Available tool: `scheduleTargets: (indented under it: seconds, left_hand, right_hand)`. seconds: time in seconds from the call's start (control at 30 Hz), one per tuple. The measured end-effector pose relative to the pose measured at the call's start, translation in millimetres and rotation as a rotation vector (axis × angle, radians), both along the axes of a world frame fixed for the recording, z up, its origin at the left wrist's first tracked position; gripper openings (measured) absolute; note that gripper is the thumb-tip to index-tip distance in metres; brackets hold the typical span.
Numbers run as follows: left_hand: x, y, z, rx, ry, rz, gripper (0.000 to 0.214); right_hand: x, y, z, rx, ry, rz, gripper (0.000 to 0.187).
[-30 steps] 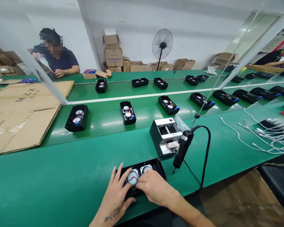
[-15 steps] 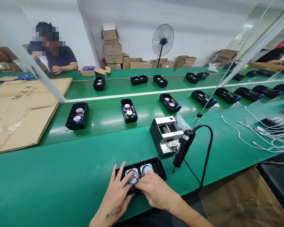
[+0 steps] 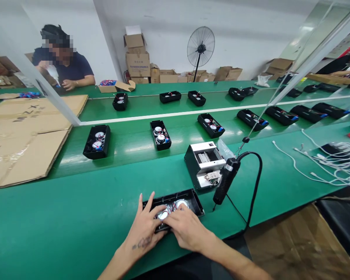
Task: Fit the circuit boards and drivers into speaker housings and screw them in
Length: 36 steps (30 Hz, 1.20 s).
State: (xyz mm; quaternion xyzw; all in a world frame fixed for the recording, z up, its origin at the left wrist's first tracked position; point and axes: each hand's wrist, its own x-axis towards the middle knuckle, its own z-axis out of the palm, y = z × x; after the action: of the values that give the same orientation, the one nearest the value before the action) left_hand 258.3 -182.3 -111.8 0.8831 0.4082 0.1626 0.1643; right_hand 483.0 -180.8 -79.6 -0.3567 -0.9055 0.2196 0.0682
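Note:
A black speaker housing (image 3: 192, 199) with two round silver speakers lies on the green bench right in front of me. My left hand (image 3: 144, 227) rests on its left end, fingers spread over the left speaker (image 3: 163, 214). My right hand (image 3: 185, 229) lies across the front of the housing, fingers curled down by the right speaker (image 3: 181, 203); whether they pinch anything is hidden. A black electric screwdriver (image 3: 224, 181) hangs from a cord just right of the housing.
A white open device (image 3: 204, 163) sits behind the housing. Several black housings ride the green conveyor (image 3: 128, 144). Flat cardboard (image 3: 23, 136) lies at left, white cables (image 3: 332, 163) at right. A person sits at the far left; boxes and a fan line the wall.
Both hands stayed on the housing; my fingers shifted slightly over the speakers. The view rose a little and the conveyor housings drifted right.

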Motion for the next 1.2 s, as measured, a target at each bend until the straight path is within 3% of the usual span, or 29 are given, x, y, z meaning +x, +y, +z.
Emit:
scheduleTargets:
  seconds: [0.13,0.23,0.33,0.5,0.77,1.07,1.13,1.2]
  left_hand:
    - [-6.9,49.9,29.3,-0.441,-0.074,-0.004,0.011]
    - [-8.9,80.7,45.0,-0.573,-0.088,0.014,0.029]
    - [-8.4,94.4,51.0,-0.641,-0.108,-0.004,0.04]
    - [-5.7,93.3,51.5,-0.71,-0.159,0.007,0.039]
    - [-3.9,92.9,47.9,-0.733,-0.183,0.02,0.044]
    - [-6.5,84.8,45.1,-0.614,-0.127,-0.014,0.029]
    - [-6.9,71.3,39.9,-0.553,-0.117,-0.02,0.022]
    - [-7.1,52.1,27.6,-0.408,-0.105,-0.051,0.018]
  right_hand:
    - [-8.1,49.8,29.9,-0.223,-0.056,-0.096,0.029]
    - [-12.1,85.8,45.6,-0.347,-0.07,-0.054,0.035]
    - [-14.0,101.5,48.6,-0.35,-0.104,0.003,0.042]
    - [-15.6,95.8,47.5,-0.237,-0.177,-0.019,0.048]
    - [-23.6,86.0,46.7,-0.207,-0.171,-0.079,0.043]
    - [-19.2,67.7,36.2,-0.083,-0.134,-0.043,0.036]
    - [-11.9,53.2,35.2,-0.03,-0.035,-0.023,0.033]
    - [2.6,37.3,34.6,0.039,0.223,-0.031,0.034]
